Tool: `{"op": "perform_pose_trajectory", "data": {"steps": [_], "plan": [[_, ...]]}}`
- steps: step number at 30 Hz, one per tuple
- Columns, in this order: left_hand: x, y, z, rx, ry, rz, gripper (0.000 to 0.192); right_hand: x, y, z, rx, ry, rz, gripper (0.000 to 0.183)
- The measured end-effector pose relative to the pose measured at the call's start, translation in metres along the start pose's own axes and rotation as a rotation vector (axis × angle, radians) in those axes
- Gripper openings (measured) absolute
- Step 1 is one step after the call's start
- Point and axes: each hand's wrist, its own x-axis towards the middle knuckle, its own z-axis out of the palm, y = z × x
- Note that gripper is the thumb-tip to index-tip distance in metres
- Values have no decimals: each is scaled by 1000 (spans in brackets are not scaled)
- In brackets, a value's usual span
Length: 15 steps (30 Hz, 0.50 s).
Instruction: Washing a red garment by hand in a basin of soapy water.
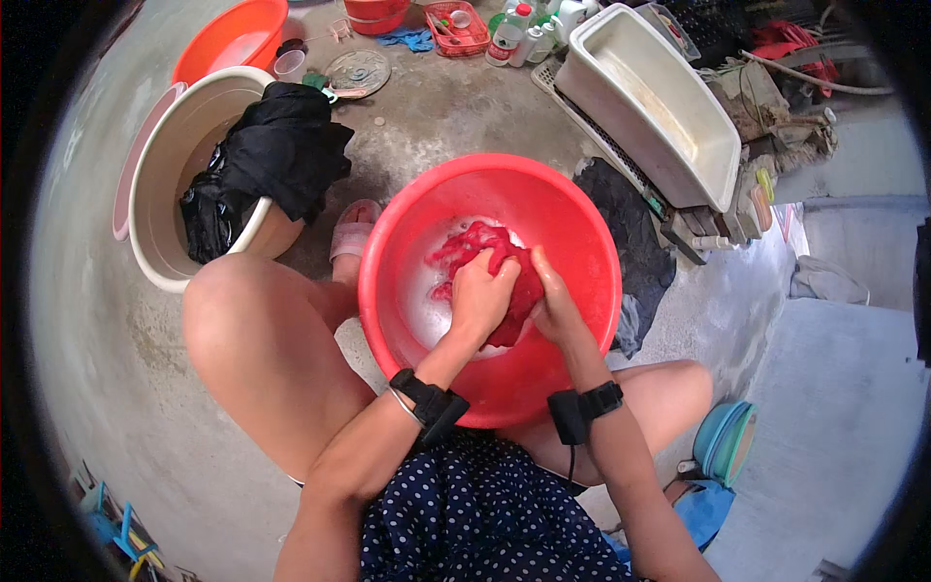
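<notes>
A large red plastic basin point(491, 171) stands between my bent knees, with whitish, sudsy water at its bottom. In it lies a wet red cloth point(520, 305), bunched up and partly in the water. My left hand point(486, 291) is closed in a fist on the cloth's upper part. My right hand point(554, 298) presses against the cloth's right edge, its thumb side up and its fingers partly hidden behind the fabric. Both wrists wear black straps with small boxes.
At the left, black wet clothing point(284, 153) hangs over a cream bucket point(138, 218) of water. An orange basin point(233, 36), bottles point(508, 36) and a red basket point(458, 29) stand beyond. A white rectangular tub point(654, 109) and dark cloth point(633, 240) lie right.
</notes>
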Motion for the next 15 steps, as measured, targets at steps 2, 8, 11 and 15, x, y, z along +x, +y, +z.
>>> {"op": "perform_pose_trajectory", "data": {"steps": [2, 8, 11, 15], "plan": [[-2, 3, -5, 46, -87, 129, 25, -14, -23, -4, 102, -201, 156, 76], [-18, 12, -18, 337, -577, 434, 27, -8, -24, -21, 107, -108, 100, 60], [-21, 13, -17, 406, -721, 469, 27, -3, -16, -32, -7, -69, 17, 38], [2, -6, -14, -163, -270, 63, 26, -13, -22, -11, -111, 185, -158, 25]]}}
